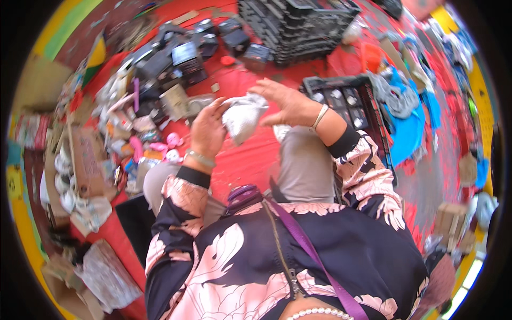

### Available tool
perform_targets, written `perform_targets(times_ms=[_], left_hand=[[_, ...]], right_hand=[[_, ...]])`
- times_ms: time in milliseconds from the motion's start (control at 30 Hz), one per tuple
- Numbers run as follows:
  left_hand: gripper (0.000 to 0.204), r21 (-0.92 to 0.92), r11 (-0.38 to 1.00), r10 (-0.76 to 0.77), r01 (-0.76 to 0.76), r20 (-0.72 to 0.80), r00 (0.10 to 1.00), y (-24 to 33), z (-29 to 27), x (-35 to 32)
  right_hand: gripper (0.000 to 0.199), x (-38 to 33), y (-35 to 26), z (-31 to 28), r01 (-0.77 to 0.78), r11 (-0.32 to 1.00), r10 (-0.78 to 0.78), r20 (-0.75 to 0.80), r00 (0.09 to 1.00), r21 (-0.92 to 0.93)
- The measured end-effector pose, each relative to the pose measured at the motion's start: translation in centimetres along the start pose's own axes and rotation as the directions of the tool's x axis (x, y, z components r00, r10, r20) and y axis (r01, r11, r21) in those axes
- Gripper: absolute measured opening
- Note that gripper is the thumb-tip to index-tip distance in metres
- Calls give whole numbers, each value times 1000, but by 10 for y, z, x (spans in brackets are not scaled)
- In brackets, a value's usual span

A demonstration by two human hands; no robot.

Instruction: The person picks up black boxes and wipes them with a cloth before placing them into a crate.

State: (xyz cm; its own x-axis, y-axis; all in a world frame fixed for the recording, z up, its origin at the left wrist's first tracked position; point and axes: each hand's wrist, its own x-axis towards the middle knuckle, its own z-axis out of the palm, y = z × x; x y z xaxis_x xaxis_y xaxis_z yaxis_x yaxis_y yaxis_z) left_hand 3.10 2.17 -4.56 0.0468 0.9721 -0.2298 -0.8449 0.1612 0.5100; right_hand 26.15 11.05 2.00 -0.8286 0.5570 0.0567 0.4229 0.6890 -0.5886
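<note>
A small white crumpled bundle (242, 117), perhaps plastic or cloth, is held up in front of my body, over the red ground sheet (240, 166). Its left edge is gripped by my left hand (209, 128), with the fingertips on it. On the other side, my right hand (292, 105) has its fingers and thumb spread beside the bundle. Whether a fingertip touches it I cannot tell. Below my right hand, a small pale thing (281, 131) shows by my knee. What the bundle contains is hidden.
Black crates (298, 32) are stacked ahead. A black crate (354, 101) with small white-topped items stands by my right knee. Black boxes (189, 61) lie far left, near pink toys (173, 140) and a cardboard box (88, 160). Blue plastic (408, 125) lies right.
</note>
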Motion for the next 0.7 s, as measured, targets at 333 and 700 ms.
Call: perform_targets(times_ms=[333,700], left_hand=[[33,250,957,-43,148,-383,923,26,-57,-44],[40,799,-476,-126,367,-475,871,-49,-243,-10]], right_hand=[[22,72,-22,53,-129,589,184,23,983,797],[27,70,-12,94,-353,667,361,131,924,656]])
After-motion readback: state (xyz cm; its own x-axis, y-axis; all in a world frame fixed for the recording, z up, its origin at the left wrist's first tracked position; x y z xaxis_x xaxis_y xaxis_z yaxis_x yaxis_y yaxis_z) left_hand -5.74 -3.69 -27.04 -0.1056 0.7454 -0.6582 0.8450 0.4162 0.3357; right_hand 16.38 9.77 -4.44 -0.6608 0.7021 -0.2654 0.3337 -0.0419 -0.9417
